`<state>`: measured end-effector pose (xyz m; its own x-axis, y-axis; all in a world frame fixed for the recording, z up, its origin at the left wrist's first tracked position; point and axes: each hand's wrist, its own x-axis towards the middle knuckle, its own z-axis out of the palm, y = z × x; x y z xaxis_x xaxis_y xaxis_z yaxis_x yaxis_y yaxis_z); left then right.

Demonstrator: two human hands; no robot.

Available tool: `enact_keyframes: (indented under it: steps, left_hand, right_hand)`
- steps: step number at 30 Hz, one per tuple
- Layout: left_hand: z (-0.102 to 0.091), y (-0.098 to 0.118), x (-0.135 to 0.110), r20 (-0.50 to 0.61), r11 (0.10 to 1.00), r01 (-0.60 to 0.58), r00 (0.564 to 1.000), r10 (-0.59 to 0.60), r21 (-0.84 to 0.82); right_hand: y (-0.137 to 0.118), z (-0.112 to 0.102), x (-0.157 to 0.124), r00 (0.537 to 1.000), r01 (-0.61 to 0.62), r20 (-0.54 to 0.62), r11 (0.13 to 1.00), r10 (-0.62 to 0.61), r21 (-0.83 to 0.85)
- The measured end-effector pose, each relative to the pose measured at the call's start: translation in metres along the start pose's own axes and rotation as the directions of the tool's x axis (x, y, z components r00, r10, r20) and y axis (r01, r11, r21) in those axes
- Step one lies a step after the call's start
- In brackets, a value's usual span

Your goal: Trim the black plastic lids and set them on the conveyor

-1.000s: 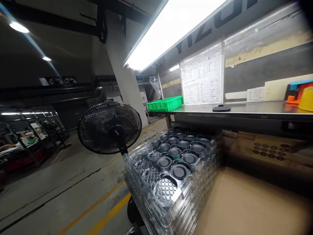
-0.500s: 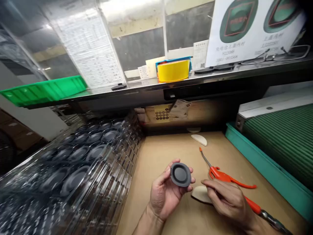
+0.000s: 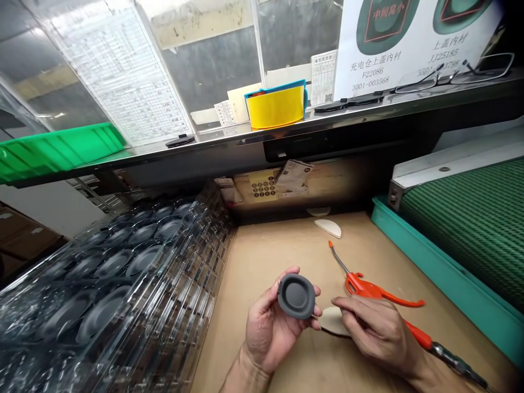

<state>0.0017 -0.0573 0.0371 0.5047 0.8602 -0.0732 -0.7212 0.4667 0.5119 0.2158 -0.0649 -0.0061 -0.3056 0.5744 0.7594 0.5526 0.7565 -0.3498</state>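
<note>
My left hand [image 3: 275,326] is closed around a dark grey rounded liner [image 3: 296,296] with a shallow hollow in its face, gripping it by the rim. The hollow is turned toward me. Just to the right, my right hand [image 3: 379,334] is closed with its thumb and index finger pinched together; whatever may be between them is hidden. Under that hand lies a cream-coloured pad [image 3: 334,321] with a dark edge, partly covered by the fingers. Behind the same hand, an orange air blow gun [image 3: 364,286] rests on the brown board [image 3: 262,248].
Stacked clear plastic trays [image 3: 196,262] with several dark liners fill the left side. A teal bin [image 3: 442,273] borders a green ribbed belt [image 3: 470,213] on the right. Another cream pad [image 3: 328,227] lies farther back. The shelf holds a yellow container [image 3: 277,107], glasses [image 3: 450,82] and a green tray [image 3: 61,150].
The view has shifted slightly, so the scene sits a little farther left and higher. Both hands keep nearly the same pose, and the liner stays in my left hand, tilted slightly differently.
</note>
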Motion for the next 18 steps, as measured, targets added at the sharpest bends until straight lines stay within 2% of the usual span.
enact_keyframes:
  steps: [18]
  left_hand:
    - [-0.0054,-0.0090,0.0033,0.033,0.999,0.037,0.999,-0.036,-0.019]
  right_hand:
    - [-0.0004,-0.0040,-0.0026,1.000,-0.006,0.020,1.000,0.006,0.018]
